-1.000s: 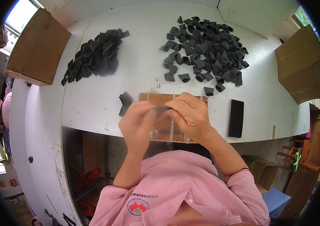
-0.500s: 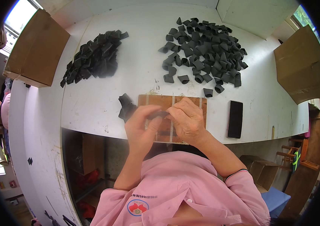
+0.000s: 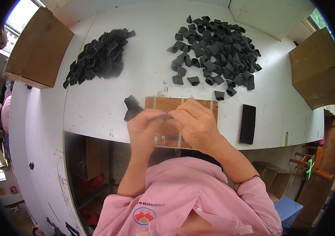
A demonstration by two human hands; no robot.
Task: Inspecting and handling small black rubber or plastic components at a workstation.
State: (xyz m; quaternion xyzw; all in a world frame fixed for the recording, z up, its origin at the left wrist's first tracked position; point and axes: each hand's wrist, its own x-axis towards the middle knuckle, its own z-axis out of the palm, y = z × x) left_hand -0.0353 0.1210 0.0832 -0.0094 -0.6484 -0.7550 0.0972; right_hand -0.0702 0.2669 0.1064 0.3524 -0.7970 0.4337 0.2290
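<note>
My left hand [image 3: 145, 126] and right hand [image 3: 195, 124] pinch one black piece [image 3: 166, 116]; big far-right loose pile [image 3: 214, 47] waits, far-left stacked pile [image 3: 98, 57] looks done.

A large brown cardboard box [image 3: 39, 49] sits at the far left corner of the white tabletop [image 3: 143, 78], its flaps closed. A second brown cardboard box [image 3: 317, 69] stands at the far right edge of the tabletop, tilted in view. Near the front right edge lies a flat black phone [image 3: 247, 124], a slim rectangle with its screen dark. Under the tabletop, more brown cardboard boxes [image 3: 96, 157] stand in shadow.
</note>
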